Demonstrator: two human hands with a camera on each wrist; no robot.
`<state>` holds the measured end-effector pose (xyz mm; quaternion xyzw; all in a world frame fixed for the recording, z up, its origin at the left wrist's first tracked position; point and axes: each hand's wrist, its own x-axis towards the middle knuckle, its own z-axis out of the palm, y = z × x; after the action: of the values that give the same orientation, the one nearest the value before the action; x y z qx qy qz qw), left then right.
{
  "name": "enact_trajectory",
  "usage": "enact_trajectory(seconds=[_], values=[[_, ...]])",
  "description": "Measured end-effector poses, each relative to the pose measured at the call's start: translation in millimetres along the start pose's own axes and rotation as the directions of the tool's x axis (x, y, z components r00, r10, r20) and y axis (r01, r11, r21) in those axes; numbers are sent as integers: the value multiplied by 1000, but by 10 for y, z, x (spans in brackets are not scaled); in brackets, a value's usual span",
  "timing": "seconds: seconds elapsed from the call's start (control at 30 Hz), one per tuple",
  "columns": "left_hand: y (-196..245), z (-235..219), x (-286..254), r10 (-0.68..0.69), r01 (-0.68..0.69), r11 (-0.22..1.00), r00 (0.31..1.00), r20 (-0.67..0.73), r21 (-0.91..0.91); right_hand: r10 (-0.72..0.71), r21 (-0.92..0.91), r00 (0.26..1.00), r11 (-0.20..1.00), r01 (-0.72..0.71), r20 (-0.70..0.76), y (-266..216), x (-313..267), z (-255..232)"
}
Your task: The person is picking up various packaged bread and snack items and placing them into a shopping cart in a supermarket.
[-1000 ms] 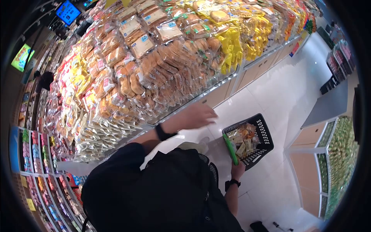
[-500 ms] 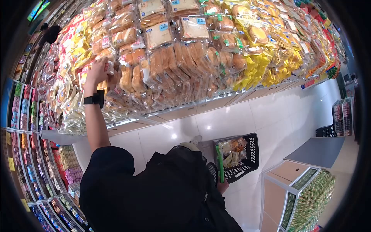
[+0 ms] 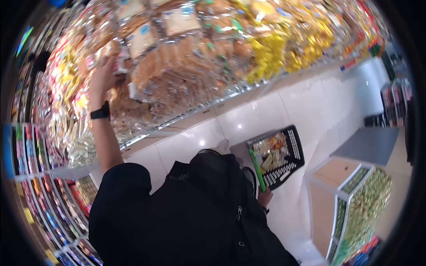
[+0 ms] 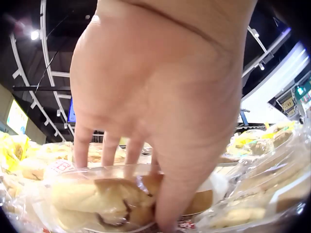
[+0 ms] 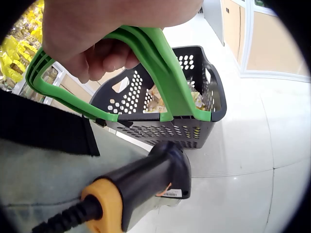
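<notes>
On the bread display, my left hand (image 3: 103, 76) reaches into the packaged loaves. Its fingers lie over the far side of a clear-wrapped bread roll (image 4: 104, 201) with dark streaks, and the thumb presses the near side, so the hand pinches the pack. Down at my side, my right hand (image 5: 104, 34) curls round the green handle (image 5: 163, 73) of a dark grey shopping basket (image 3: 294, 146). Several wrapped packs (image 3: 271, 153) lie in the basket, and its perforated wall hides part of them in the right wrist view.
Sliced bread packs (image 3: 181, 21) and yellow packets (image 3: 268, 55) are heaped around the left hand. Shelves of colourful goods (image 3: 40, 186) stand at left, a stand of green packs (image 3: 368, 213) at right. A black device with an orange collar (image 5: 150, 182) hangs below the basket handle.
The left hand has swung from above the floor near the basket to the bread display, where it now pinches a roll. The right hand still holds the basket, and the head view has turned.
</notes>
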<state>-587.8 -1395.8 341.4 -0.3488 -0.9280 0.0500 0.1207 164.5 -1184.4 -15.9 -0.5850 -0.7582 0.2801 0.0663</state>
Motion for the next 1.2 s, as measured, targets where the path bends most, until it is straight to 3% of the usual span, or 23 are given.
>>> enact_trajectory(seconds=[0.03, 0.07, 0.1, 0.13, 0.17, 0.2, 0.23, 0.3, 0.33, 0.4, 0.5, 0.67, 0.73, 0.77, 0.8, 0.9, 0.93, 0.97, 1.0, 1.03, 1.13, 1.17, 1.2], values=[[-218, 117, 22, -17, 18, 998, 1000, 26, -64, -3, 9, 1000, 1000, 3, 24, 11, 194, -9], [-192, 190, -28, 23, -12, 984, 998, -57, 178, 2, -20, 998, 1000, -1, 68, 93, 271, -72], [-526, 336, -1, 288, -250, 943, 944, -162, 220, 0, -25, 999, 1000, 1, 46, 99, 330, -123], [-507, 299, 31, 233, -224, 972, 957, -171, 75, -17, 14, 999, 1000, 17, 36, 138, 426, -154], [-808, 437, 54, 302, -313, 920, 950, 81, 235, -27, -21, 996, 999, 29, 89, 312, 541, -128], [-1154, 651, 151, 103, -143, 982, 953, 286, 124, -52, 7, 997, 999, 51, 57, 331, 619, -228], [-1198, 830, 106, 119, -118, 993, 990, 82, -10, -24, -24, 995, 999, 26, 95, 402, 679, -323], [-565, 375, 11, -86, 82, 996, 979, 184, 31, -109, -46, 990, 993, 113, 86, 476, 823, -401], [-440, 439, 51, 15, -22, 995, 998, 65, 102, -115, -5, 993, 993, 115, 29, 506, 800, -452], [-103, 293, 20, -25, 6, 990, 991, 134, 141, -75, 55, 997, 996, 74, 13, 605, 855, -476], [-224, 344, 190, -98, 121, 991, 953, 287, -64, -99, 77, 994, 992, 102, -35, 771, 955, -479], [-429, 455, 406, -32, 136, 931, 956, 293, -340, -126, 82, 991, 988, 128, -35, 935, 1140, -625], [-303, 389, 494, -177, 306, 757, 946, 270, -578, -135, 102, 989, 985, 141, -59, 983, 1190, -654], [-279, 296, 660, -146, 191, 919, 978, 151, -346, -137, 107, 988, 984, 144, -68, 1019, 1198, -654], [554, -186, -342, -148, 190, 920, 978, 146, -342, -139, 112, 987, 983, 147, -77, 1071, 1207, -650], [2877, -666, -182, -166, 4, 902, 926, -338, -432, -206, 125, 967, 966, 225, -146, 1172, 1282, -669], [3108, -445, -266, 116, -311, 879, 874, -473, -360, -198, 141, 969, 966, 219, -148, 1185, 1286, -668], [3735, -318, -503, 399, -584, 655, 806, -437, -479, -218, 137, 964, 961, 239, -152, 1221, 1283, -671], [4349, -207, -780, 359, -444, 632, 894, -268, -635, -237, 133, 959, 957, 259, -157, 1255, 1284, -680], [5179, -443, -1061, 517, -495, 692, 848, -118, -526, -238, 130, 959, 957, 258, -156, 1257, 1309, -687], [6313, 472, -1361, 745, -436, 479, 661, 90, -762, -248, 147, 948, 949, 279, -197, 1330, 1341, -661], [6611, 915, -1503, 800, -252, 381, 572, 180, -890, -230, 127, 956, 958, 255, -181, 1353, 1371, -644], [7007, 861, -1726, 898, -492, 323, 429, 98, -809, -203, 136, 960, 963, 231, -192, 1358, 1375, -657]])
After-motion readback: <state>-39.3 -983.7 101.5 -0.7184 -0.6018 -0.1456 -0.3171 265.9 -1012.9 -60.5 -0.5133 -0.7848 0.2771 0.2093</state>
